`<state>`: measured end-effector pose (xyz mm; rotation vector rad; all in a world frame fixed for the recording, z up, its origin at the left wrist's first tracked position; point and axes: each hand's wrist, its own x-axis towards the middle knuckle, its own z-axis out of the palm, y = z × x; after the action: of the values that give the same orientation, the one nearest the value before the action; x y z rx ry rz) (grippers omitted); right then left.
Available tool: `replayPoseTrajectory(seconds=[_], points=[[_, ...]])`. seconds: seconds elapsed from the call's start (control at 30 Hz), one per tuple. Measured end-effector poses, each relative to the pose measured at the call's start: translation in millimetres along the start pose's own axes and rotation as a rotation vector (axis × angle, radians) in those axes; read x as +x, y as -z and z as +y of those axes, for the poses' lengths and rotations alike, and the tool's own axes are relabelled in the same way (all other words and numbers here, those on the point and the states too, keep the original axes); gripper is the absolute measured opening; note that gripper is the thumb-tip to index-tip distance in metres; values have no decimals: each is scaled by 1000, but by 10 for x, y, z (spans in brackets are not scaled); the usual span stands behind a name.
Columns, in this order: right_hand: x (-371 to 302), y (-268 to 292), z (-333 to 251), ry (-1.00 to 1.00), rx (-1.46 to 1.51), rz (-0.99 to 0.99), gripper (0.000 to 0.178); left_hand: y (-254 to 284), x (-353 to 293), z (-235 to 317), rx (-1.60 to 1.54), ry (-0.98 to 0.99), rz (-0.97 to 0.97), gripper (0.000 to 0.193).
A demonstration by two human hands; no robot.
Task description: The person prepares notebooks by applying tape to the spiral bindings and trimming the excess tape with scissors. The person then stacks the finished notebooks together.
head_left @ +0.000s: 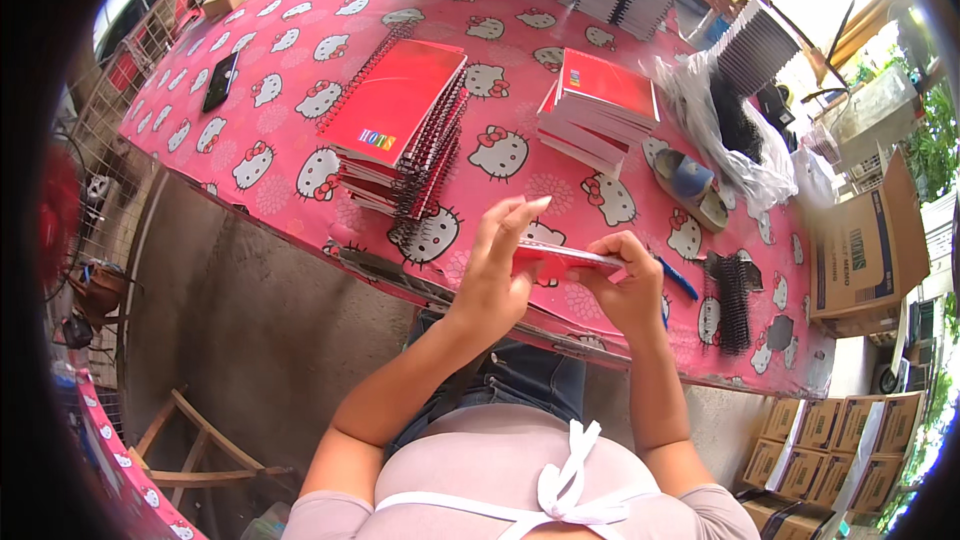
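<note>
both hands are up close, in front of the near edge of the pink table (300,60) with white cartoon cats on its cloth. left hand (495,265) is wrapped around one end of a thin red notebook (560,258), fingers bent over its top, so it is gripping it. right hand (630,285) pinches the other end of the same notebook, fingers closed on it. that notebook is held flat in the air, just over the table's near edge. on the table, behind the left hand, sits a tall stack of red spiral notebooks (400,130). behind the right hand sits a shorter stack of red books (598,105). just right of the right hand lies a blue pen (678,278), and past it a bunch of black spiral coils (732,300). near the far left side of the table lies a black phone (220,82). off the table's right side stands a brown cardboard box (868,250).
</note>
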<state>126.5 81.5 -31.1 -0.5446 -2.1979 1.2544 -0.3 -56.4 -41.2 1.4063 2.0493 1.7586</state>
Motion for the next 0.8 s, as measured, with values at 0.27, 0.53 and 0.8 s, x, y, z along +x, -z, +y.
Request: replayPoseTrajectory(seconds=[0.27, 0.53, 0.8], points=[[-266, -185, 167, -148, 633, 108, 38, -139, -200, -259, 7, -136, 15, 64], [-243, -405, 357, -117, 446, 110, 26, -91, -177, -377, 18, -82, -23, 64], [-329, 73, 309, 74, -349, 63, 25, -240, -18, -30, 399, -173, -53, 14]])
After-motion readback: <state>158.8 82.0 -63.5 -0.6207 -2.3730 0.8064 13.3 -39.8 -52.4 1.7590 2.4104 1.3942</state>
